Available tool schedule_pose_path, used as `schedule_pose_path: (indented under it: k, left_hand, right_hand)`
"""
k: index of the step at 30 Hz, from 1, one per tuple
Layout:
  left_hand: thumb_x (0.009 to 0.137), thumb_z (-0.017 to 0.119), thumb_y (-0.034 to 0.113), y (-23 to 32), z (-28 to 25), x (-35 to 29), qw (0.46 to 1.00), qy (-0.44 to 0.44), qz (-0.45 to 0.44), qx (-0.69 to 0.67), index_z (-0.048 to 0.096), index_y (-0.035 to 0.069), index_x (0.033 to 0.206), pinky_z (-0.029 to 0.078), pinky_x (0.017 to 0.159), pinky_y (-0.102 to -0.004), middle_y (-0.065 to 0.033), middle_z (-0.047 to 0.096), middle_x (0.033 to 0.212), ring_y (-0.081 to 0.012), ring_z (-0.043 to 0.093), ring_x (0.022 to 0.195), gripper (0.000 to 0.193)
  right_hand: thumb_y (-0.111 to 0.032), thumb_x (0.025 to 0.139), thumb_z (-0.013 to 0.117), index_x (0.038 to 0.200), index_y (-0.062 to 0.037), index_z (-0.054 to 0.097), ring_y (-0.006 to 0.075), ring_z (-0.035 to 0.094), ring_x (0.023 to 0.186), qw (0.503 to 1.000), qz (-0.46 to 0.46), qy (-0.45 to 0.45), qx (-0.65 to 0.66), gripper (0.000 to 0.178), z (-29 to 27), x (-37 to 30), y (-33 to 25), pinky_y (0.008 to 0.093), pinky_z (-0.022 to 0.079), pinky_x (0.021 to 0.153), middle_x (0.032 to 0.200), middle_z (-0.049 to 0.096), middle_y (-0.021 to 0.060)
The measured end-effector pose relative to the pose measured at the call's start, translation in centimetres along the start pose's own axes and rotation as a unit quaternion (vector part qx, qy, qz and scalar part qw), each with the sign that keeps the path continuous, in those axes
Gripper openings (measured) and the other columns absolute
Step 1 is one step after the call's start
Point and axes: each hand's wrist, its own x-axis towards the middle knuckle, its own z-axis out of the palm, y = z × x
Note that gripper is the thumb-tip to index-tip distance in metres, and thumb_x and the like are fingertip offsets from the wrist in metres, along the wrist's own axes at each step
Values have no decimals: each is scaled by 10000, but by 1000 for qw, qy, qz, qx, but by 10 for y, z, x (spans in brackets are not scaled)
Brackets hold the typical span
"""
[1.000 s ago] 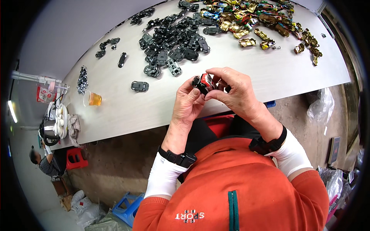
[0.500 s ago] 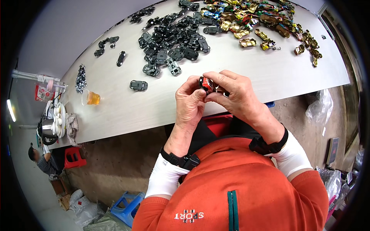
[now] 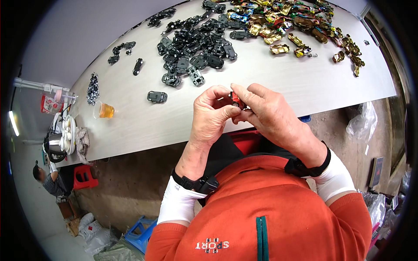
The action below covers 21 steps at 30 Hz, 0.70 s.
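The small red toy car point(image 3: 235, 100) looks glossy. Dark grey toy-car bases point(image 3: 182, 65) look like matt moulded plastic, while the gold toy-car shells point(image 3: 279, 48) have a bright, metallic shine. The pale grey bench point(image 3: 287, 78) appears smooth, the crumpled grey rag point(image 3: 82, 143) soft cloth, the silver kettle point(image 3: 55, 141) polished metal.

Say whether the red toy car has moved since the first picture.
Yes: judged against the cup, the car has moved slightly toward the near edge of the table.
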Motion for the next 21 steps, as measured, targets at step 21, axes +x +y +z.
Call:
schedule_pose_path:
  k: [21]
  left_hand:
    - [866,627,80,-13,-25,-5,988,142,-51,19,560,-22,1029,462,446,-225,-153,632,870,-176,589,550,204]
  right_hand:
    - [-52,896,548,1104,-15,636,67,568,553,871,310,-88,371,229,-8,-11,33,195,460,490,698,601,23]
